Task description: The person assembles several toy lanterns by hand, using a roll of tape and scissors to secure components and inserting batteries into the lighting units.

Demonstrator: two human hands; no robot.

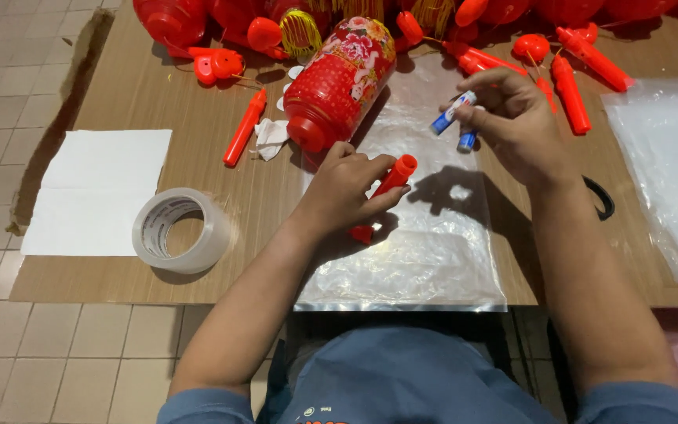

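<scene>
My left hand [344, 187] grips a red plastic stick [392, 177], its open round end pointing up and right, above a clear plastic bag [425, 251] spread on the brown cardboard [198, 102]. Over the same bag my right hand [512, 126] holds two small blue-and-white batteries [454, 114] between its fingers. Just beyond my left hand lies a red flowered lantern [339, 78] on its side, its round red cap facing me.
A roll of clear tape [182, 230] and a white paper sheet [96, 188] lie at left. Loose red sticks [243, 128] and red lantern parts [574, 74] crowd the far edge. Another clear bag [668, 157] lies at right, with tiled floor around.
</scene>
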